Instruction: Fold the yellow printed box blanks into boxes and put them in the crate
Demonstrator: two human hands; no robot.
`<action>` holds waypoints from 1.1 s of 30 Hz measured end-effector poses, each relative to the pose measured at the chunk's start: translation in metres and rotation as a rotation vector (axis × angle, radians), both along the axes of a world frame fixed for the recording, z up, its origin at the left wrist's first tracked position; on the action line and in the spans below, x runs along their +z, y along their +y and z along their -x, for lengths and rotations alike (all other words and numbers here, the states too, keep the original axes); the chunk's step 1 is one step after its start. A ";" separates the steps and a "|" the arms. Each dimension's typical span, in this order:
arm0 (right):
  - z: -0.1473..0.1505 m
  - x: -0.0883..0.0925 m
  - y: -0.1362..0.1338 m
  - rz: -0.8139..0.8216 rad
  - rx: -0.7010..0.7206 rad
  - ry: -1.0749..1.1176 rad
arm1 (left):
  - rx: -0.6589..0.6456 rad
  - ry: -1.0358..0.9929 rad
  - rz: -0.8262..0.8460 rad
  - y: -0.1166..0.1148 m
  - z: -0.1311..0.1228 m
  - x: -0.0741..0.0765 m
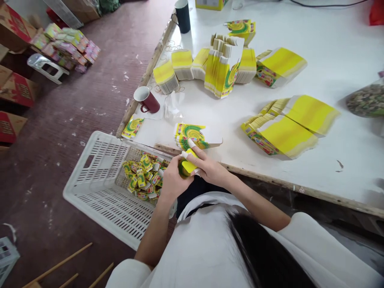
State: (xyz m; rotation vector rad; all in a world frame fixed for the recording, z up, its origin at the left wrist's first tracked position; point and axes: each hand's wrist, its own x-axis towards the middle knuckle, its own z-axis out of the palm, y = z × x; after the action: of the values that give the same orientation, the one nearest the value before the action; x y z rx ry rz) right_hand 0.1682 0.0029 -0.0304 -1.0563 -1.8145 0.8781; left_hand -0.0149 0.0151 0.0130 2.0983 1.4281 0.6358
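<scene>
In front of my body, at the table's near edge, I hold a small yellow carton (191, 160) between both hands. My left hand (174, 181) is closed around its left side, and the fingers hide part of it. My right hand (210, 169) grips the other side, with white coverings on some fingertips. Yellow flaps stand up at the carton's end. Just beyond my hands lies a small stack of flat printed cartons (192, 134), yellow and green with white flaps. To the left below, a white plastic crate (99, 160) holds several small folded cartons (144, 176).
Bundles of flat yellow cartons (285, 138) lie across the white table (330, 172). A maroon mug (148, 102) and a dark mug (183, 18) stand near its left edge. A bag of wrapped pieces (367, 98) sits at right. Cardboard boxes (15, 88) and a stool (48, 69) are on the floor.
</scene>
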 end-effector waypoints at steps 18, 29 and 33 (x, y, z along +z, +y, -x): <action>-0.020 0.009 0.007 0.025 0.145 -0.117 | -0.128 0.048 -0.028 0.011 0.006 0.017; -0.018 -0.003 0.007 -0.053 -0.162 0.005 | 0.406 -0.575 0.298 0.005 0.004 -0.011; -0.016 -0.007 0.012 -0.043 -0.090 -0.035 | 0.440 -0.735 0.524 0.010 0.006 -0.004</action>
State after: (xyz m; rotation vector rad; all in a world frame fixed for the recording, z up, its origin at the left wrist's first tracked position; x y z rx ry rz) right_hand 0.1846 0.0151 -0.0369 -1.1234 -1.7924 0.7676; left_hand -0.0207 0.0252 0.0089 0.9909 1.3989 0.9454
